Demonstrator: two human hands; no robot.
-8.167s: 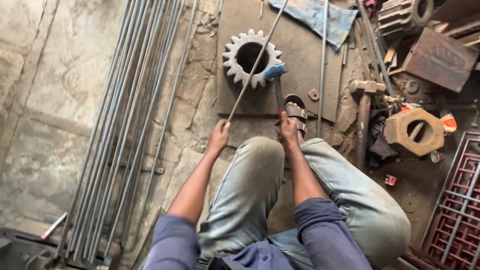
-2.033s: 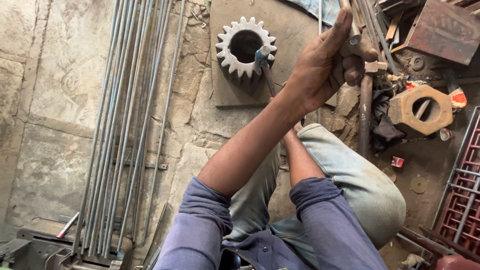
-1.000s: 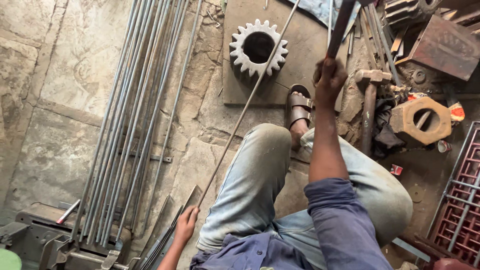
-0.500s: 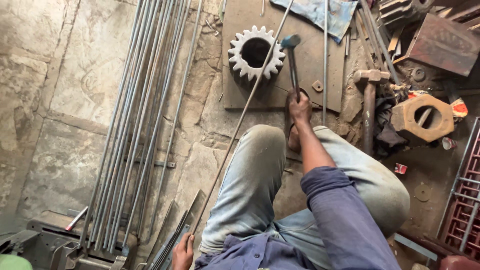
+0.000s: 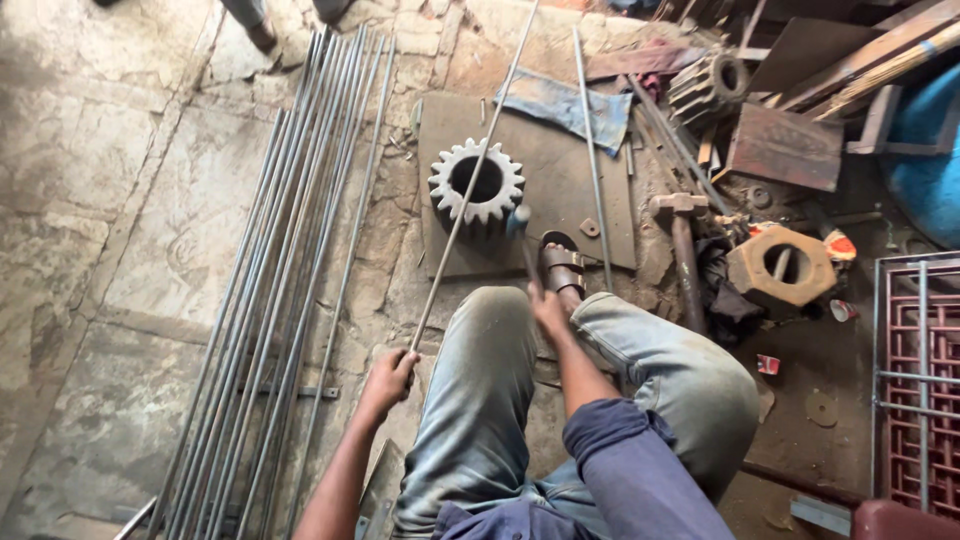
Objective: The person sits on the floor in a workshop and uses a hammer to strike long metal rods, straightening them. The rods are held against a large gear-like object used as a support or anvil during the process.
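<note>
My left hand [image 5: 388, 378] grips the near end of a long thin steel rod [image 5: 473, 175], which runs up and away across the toothed rim of a big steel gear [image 5: 477, 185]. The gear lies flat on a steel plate [image 5: 590, 180]. My right hand [image 5: 549, 308] holds the handle of a hammer whose blue-grey head [image 5: 517, 221] rests on the plate beside the gear, close to the rod. My sandalled foot [image 5: 562, 268] stands on the plate's near edge, between my bent knees in pale jeans.
A bundle of several long steel rods [image 5: 270, 300] lies on the stone floor at left. A second loose rod [image 5: 593, 160] crosses the plate. A sledgehammer [image 5: 682, 250], a hexagonal block [image 5: 780, 265], a smaller gear [image 5: 710, 85], scrap and a red grille [image 5: 915, 380] crowd the right. Someone's feet stand at the top.
The hammer was raised high two seconds ago and has come down onto the plate by the gear. My left hand moved forward up the rod. The view tilted to show more ground ahead.
</note>
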